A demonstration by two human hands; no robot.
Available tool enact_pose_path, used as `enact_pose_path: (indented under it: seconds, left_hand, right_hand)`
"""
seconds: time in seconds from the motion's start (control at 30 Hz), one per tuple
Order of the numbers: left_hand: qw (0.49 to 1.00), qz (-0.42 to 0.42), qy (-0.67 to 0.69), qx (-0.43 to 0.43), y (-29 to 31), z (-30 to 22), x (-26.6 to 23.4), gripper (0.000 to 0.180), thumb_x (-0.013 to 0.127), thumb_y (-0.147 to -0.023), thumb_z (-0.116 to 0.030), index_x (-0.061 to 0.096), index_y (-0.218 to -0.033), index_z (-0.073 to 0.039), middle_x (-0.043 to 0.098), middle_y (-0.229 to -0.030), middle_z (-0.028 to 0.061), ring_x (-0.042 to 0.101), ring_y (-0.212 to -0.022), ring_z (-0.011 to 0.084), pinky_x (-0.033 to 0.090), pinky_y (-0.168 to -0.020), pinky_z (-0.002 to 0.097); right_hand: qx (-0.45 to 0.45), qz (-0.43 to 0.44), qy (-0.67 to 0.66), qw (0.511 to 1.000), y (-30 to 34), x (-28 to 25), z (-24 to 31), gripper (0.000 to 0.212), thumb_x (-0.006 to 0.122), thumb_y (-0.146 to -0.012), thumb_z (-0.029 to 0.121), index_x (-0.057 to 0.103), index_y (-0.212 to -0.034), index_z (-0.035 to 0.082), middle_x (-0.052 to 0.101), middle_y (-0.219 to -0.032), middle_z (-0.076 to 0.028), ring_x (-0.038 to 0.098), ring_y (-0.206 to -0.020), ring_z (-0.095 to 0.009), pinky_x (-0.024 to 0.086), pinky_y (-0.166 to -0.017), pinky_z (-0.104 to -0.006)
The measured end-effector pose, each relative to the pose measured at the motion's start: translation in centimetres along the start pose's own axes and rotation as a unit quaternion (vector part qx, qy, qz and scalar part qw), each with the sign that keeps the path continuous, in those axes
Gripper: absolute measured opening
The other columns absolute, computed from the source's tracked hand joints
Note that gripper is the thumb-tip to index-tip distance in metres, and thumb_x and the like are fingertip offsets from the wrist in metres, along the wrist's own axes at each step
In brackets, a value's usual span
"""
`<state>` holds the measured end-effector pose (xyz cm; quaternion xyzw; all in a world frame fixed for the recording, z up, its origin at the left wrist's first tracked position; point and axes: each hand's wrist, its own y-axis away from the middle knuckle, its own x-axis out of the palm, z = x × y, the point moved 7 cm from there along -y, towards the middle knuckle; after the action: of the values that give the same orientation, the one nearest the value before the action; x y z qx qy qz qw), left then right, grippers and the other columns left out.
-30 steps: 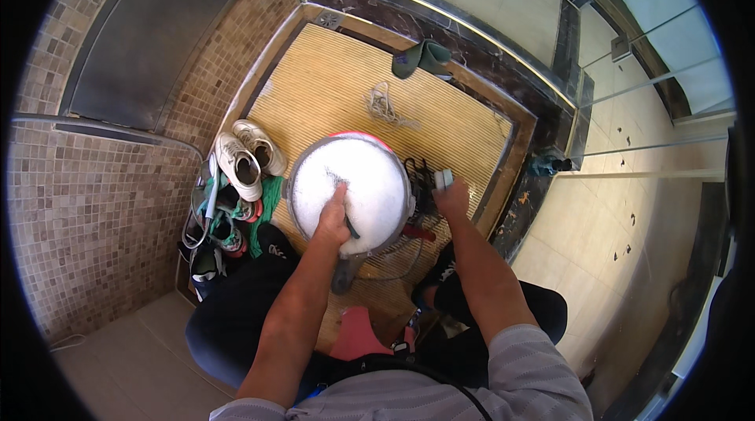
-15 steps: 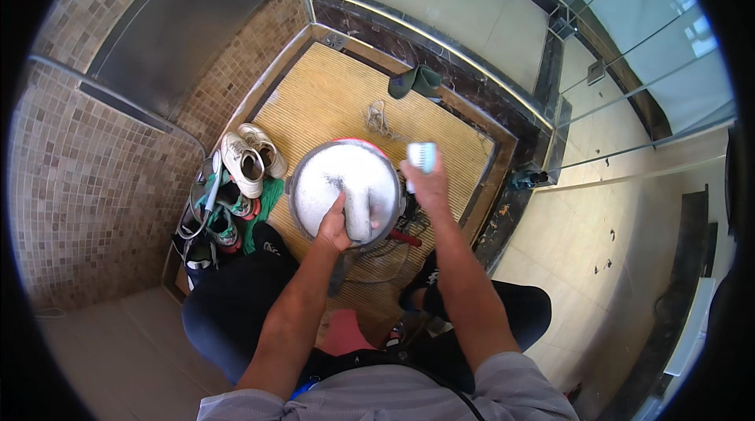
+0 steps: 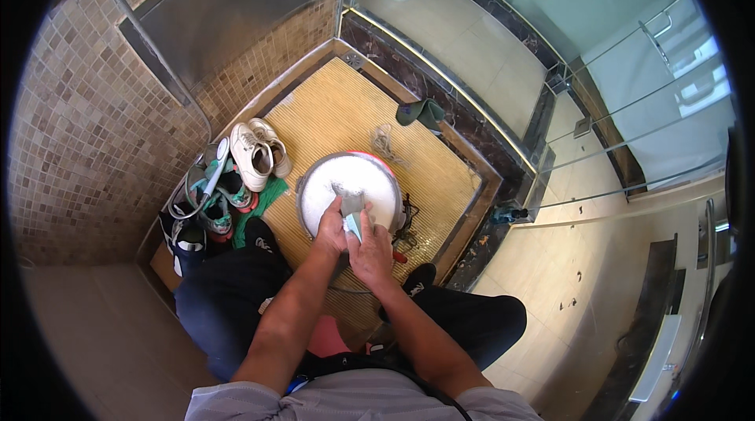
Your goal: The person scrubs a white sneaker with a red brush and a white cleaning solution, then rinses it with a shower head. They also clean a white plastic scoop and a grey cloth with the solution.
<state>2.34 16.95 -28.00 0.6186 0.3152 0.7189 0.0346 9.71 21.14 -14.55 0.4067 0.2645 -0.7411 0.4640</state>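
A round grey basin (image 3: pixel 300 194) full of white suds (image 3: pixel 334 173) stands between my feet. Over its near side, my left hand (image 3: pixel 331 226) is closed round a wet grey oblong piece (image 3: pixel 351 203); its kind is hard to make out. My right hand (image 3: pixel 371 254) grips a small scrub brush (image 3: pixel 353 224) with a pale blue-green and white body, held against or just above the near end of that piece. My fingers partly cover both things, and the brush's bristles are hidden.
White sneakers (image 3: pixel 253 160) and several darker shoes (image 3: pixel 216 216) lie left on a green cloth (image 3: pixel 271 194), beside a shower head (image 3: pixel 215 173). Pale laces (image 3: pixel 383 140) and dark green pieces (image 3: pixel 421 113) lie on the ribbed mat (image 3: pixel 330 99). Dark cords lie right of the basin. A stone curb (image 3: pixel 472 134) borders the mat.
My right hand has swung the brush from right of the basin in to the grey piece. My left hand still holds the piece, now tilted and less foamy. The whole view has shifted.
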Motion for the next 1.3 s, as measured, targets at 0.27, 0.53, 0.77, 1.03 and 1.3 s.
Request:
enact_pose_path:
  seconds: [0.27, 0.53, 0.77, 1.03, 1.3]
  left_hand:
    - [0.995, -0.052, -0.069, 0.053, 1.3, 2.1, 3.1, 0.057, 0.032, -0.111, -0.051, 0.054, -0.144, -0.011, 0.062, -0.140, 0.0137, 0.057, -0.130, 0.0289, 0.046, -0.112, 0.0463]
    - [0.997, -0.064, 0.012, 0.030, 0.3, 0.8, -1.7, 0.055, 0.032, -0.112, -0.047, 0.055, -0.139, -0.005, 0.063, -0.132, 0.0154, 0.062, -0.118, 0.0314, 0.053, -0.103, 0.0435]
    - [0.987, -0.090, -0.115, 0.060, 2.1, 2.4, 2.2, 0.047, 0.042, -0.111, -0.043, 0.054, -0.141, -0.009, 0.062, -0.139, 0.0092, 0.061, -0.119, 0.0258, 0.048, -0.107, 0.0396]
    - [0.987, -0.115, -0.024, 0.105, 0.3, 0.7, -4.0, 0.045, 0.044, -0.110, -0.042, 0.057, -0.134, -0.006, 0.064, -0.127, 0.0138, 0.061, -0.115, 0.0279, 0.052, -0.102, 0.0422]
    - [0.983, -0.128, -0.080, 0.107, 2.6, 1.8, 2.1, 0.047, 0.039, -0.113, -0.041, 0.055, -0.138, -0.005, 0.062, -0.135, 0.0118, 0.060, -0.120, 0.0241, 0.052, -0.102, 0.0410]
  right_hand:
    - [0.113, 0.042, 0.061, 0.991, -8.6, 2.9, -3.5, 0.060, 0.058, -0.097, 0.043, 0.052, -0.148, 0.012, 0.061, -0.122, -0.025, 0.057, -0.113, -0.045, 0.045, -0.100, -0.0548]
    - [0.037, 0.020, 0.010, 0.999, 0.3, 1.4, -0.5, 0.062, 0.054, -0.097, 0.041, 0.051, -0.148, 0.006, 0.065, -0.111, -0.030, 0.059, -0.104, -0.046, 0.046, -0.094, -0.0555]
    - [0.165, 0.005, 0.038, 0.986, -8.7, 4.1, -6.3, 0.063, 0.050, -0.099, 0.049, 0.052, -0.149, 0.011, 0.063, -0.121, -0.031, 0.060, -0.111, -0.048, 0.046, -0.099, -0.0552]
    - [0.092, 0.036, -0.070, 0.993, 1.0, 2.8, -2.0, 0.064, 0.052, -0.097, 0.047, 0.054, -0.145, 0.005, 0.065, -0.110, -0.036, 0.062, -0.102, -0.052, 0.047, -0.095, -0.0591]
    - [0.137, 0.006, 0.042, 0.990, -8.7, 2.3, -2.9, 0.060, 0.053, -0.099, 0.045, 0.055, -0.146, 0.008, 0.065, -0.117, -0.030, 0.060, -0.111, -0.047, 0.046, -0.098, -0.0563]
